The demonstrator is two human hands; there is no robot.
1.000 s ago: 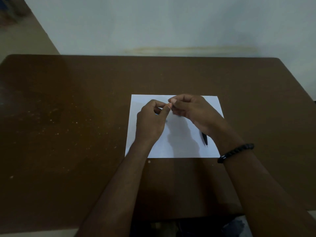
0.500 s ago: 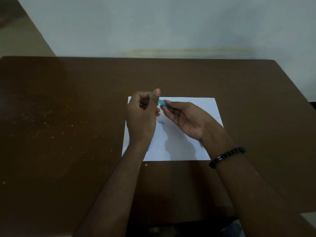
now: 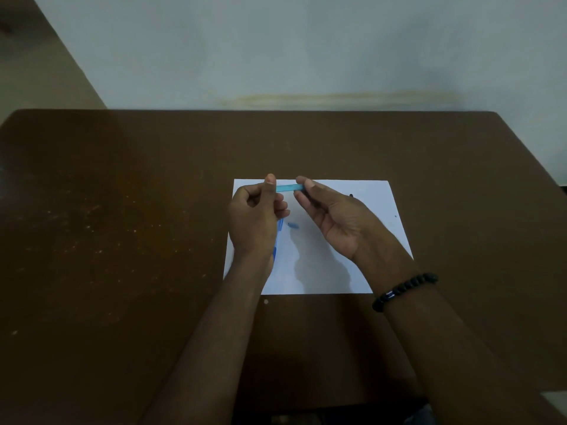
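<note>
The left hand (image 3: 254, 216) is pinching one end of a short blue tube (image 3: 290, 188) between thumb and fingers. The right hand (image 3: 334, 216) is pinching the other end, keeping the tube level just above the frame's centre. Beneath them a white sheet of paper (image 3: 380, 207) is lying on the brown table (image 3: 122, 240), with a small blue piece (image 3: 293, 225) resting on it.

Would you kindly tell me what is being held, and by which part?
A short blue tube: the left hand pinches its left end, the right hand its right end.
</note>
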